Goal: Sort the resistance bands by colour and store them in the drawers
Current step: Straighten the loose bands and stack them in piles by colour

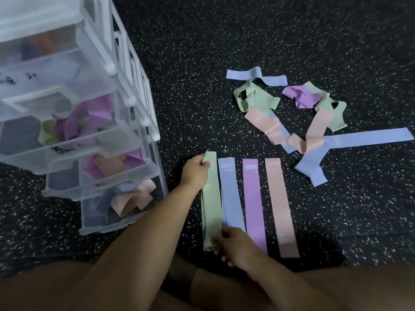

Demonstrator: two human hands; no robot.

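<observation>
Four flattened resistance bands lie side by side on the dark speckled floor: a green band (211, 198), a blue band (231, 196), a purple band (253, 198) and a pink band (280, 205). My left hand (195, 172) pinches the far end of the green band. My right hand (235, 244) holds its near end. A loose heap of unsorted bands (292, 113) in green, pink, purple and blue lies further off to the right. The translucent drawer unit (74, 122) stands at the left with several drawers pulled out and crumpled mixed-colour bands inside.
The drawer unit's white frame (134, 86) rises along the left. A long blue band (368, 139) stretches toward the right edge. My bare legs fill the bottom of the view. Bare floor shows between the drawers and the four sorted strips.
</observation>
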